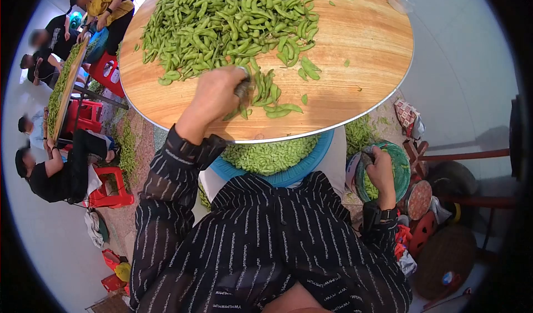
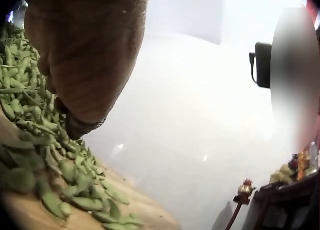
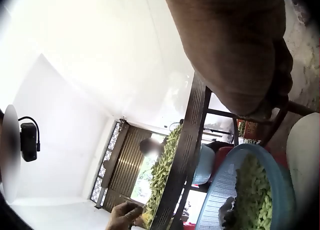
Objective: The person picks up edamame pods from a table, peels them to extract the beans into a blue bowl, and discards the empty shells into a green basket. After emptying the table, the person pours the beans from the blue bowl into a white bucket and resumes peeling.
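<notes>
In the head view my left hand [image 1: 214, 93] is low over the round wooden table [image 1: 355, 57], fingers curled down beside a few green pods [image 1: 265, 88]; whether it pinches one is hidden. A metallic band shows by its fingertips. In the left wrist view that hand [image 2: 92, 55] hangs over pods [image 2: 87, 187]. My right hand [image 1: 380, 174] is out to the right, above the green tub [image 1: 402, 166]; its fingers are partly hidden and any hold is unclear. The right wrist view shows the back part of this hand [image 3: 235, 55].
A large pod heap [image 1: 222, 24] covers the table's far left. Under the near edge sits a blue basket [image 1: 222, 171] of shelled beans [image 1: 272, 156]. People sit at another pod-covered table [image 1: 69, 85] at left, near red stools [image 1: 114, 188]. More pods lie on the floor.
</notes>
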### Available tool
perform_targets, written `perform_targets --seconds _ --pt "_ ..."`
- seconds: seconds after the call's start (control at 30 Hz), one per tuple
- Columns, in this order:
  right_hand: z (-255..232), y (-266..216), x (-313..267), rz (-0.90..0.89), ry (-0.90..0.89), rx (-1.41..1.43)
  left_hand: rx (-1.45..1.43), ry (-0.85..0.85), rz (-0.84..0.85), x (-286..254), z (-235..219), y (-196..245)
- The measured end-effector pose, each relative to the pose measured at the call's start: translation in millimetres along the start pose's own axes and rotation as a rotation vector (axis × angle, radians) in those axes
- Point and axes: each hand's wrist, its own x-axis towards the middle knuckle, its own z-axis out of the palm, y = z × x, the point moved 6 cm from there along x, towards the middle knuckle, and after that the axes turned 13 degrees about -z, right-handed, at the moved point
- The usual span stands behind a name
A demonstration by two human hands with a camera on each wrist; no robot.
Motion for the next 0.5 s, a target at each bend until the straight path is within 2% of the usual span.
perform_targets --seconds 0.03,0.17,0.3,0.37,0.4,0.47,0.5 --pt "2.2 3.0 -1.8 0.006 -0.008 -0.001 -0.067 0.098 -0.049 -2.9 -11.2 -5.7" --pt "9.0 10.8 -4.4 0.017 -0.015 0.011 -0.185 0.033 -0.151 -13.5 -23.9 -15.0" --pt "15.5 5.2 -1.6 0.014 0.001 0.11 -0.203 -0.001 -0.097 -5.8 -12.0 -11.5" --pt "17.9 1.0 -0.6 -0.032 -0.048 0.007 -0.028 -0.002 -0.058 4.0 1.9 -7.7" --pt "17.7 -3.3 -0.7 -0.032 -0.048 0.005 -0.03 -0.001 -0.058 7.9 7.9 -7.6" --pt "17.5 -9.4 -0.9 0.038 -0.043 0.11 0.114 -0.115 -0.009 12.5 24.7 -4.9" --pt "17.7 -7.1 -1.4 0.038 -0.041 0.109 0.114 -0.113 -0.007 13.4 23.7 -3.8"
